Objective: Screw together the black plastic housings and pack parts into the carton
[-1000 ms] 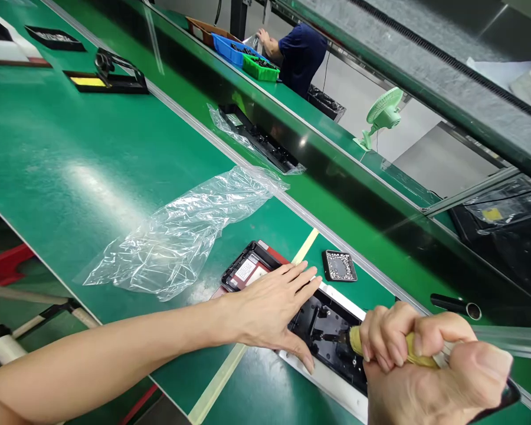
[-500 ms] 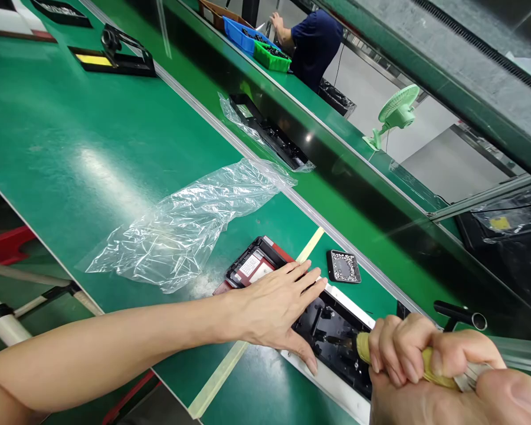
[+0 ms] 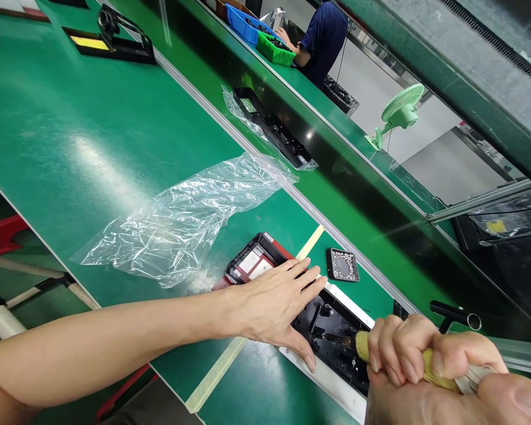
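Observation:
My left hand [image 3: 277, 301] lies flat with fingers spread across a long black plastic housing [image 3: 343, 321], thumb over its near edge. The housing sits in a white holder [image 3: 325, 381]; its far end, with a label and a reddish panel [image 3: 256, 264], shows past my wrist. My right hand [image 3: 433, 366] is wrapped round the yellow handle of a screwdriver [image 3: 361, 346]. The screwdriver's dark tip points left into the housing, among its black posts; whether it touches a screw is too small to tell. Beyond my left fingers stands a small black tray [image 3: 343, 264] of tiny screws.
A clear plastic bag [image 3: 177, 221] lies on the green table [image 3: 128, 112]. Another black housing [image 3: 272, 127] rests on plastic film beyond the metal rail. A black frame [image 3: 110, 44] is at far left. Across stand bins [image 3: 274, 48], a green fan [image 3: 400, 106] and a person [image 3: 325, 41].
The view has shifted slightly. Both hands and the screwdriver keep nearly the same place on the housing. The person across the bench has moved an arm toward the bins.

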### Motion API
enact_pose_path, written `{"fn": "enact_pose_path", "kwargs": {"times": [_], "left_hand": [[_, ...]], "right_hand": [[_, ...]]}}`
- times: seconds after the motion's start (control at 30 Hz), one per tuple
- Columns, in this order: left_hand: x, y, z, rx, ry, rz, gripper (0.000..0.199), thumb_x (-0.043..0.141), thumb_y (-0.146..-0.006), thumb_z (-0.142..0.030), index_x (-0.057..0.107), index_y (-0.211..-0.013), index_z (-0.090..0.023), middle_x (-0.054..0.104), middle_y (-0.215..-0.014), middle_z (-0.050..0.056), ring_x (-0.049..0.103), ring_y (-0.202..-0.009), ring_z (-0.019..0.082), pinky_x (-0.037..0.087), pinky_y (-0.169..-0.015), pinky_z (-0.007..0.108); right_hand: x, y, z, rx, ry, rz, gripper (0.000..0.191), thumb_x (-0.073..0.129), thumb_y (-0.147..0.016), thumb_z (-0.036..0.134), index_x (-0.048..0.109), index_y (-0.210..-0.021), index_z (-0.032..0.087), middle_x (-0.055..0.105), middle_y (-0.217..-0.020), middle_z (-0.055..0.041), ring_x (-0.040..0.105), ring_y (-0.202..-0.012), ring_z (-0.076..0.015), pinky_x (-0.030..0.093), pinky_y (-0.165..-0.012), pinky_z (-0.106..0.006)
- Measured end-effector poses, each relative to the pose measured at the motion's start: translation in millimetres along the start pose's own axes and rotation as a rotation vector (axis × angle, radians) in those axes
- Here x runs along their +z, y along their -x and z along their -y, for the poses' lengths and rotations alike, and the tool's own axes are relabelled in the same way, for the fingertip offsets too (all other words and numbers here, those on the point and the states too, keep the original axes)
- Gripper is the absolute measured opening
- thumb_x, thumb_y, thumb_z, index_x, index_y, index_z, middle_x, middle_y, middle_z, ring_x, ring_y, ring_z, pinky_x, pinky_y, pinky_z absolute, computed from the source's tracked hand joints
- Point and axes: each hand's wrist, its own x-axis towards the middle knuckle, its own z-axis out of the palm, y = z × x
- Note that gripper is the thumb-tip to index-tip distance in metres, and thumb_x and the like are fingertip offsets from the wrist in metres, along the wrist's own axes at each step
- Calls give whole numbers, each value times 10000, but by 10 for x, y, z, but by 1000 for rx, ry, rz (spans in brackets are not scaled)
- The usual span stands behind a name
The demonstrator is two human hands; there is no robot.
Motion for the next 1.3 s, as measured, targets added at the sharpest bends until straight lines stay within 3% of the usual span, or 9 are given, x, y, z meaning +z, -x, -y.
{"fn": "enact_pose_path", "kwargs": {"times": [0.5,0.63,1.3], "left_hand": [[-1,-5,-3,19,-12,-36,1158,648,-720,-874,362,-1530,-99,435,-1560,241,300,-1516,439,256,-1251,541],[-10,-6,-7,12,-7,-23,1165,638,-722,-879,340,-1544,-108,417,-1574,240,292,-1517,444,265,-1242,554],[5,-17,9,2,-25,12,1212,591,-713,-917,329,-1560,-90,384,-1593,237,286,-1514,456,236,-1259,547]], "right_hand": [[43,-31,40,30,7,5,503,489,-923,592,459,-589,217,386,-437,54,354,-342,-92,364,-350,-237],[24,-22,13,3,13,15,529,471,-922,647,459,-609,221,375,-439,60,339,-341,-90,361,-344,-234],[130,-41,45,9,22,-54,526,554,-877,580,377,-549,210,349,-410,63,308,-323,-86,340,-321,-221]]}}
